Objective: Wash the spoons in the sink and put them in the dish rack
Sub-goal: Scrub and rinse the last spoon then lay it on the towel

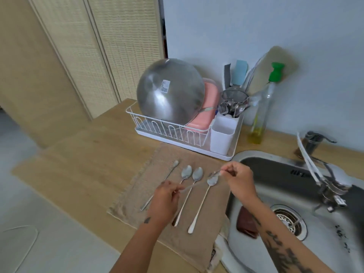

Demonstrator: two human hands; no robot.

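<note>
Both tattooed forearms reached forward. The left hand (165, 196) and right hand (238, 182), both curled, apparently pinched opposite ends of one spoon (197, 185).

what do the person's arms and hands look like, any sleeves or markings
No gloves, and no sleeves in view. The left hand and right hand show no rings or watch that I can make out. The right forearm carries large dark tattoos along it; the left forearm has one small dark tattoo near the wrist.
</note>
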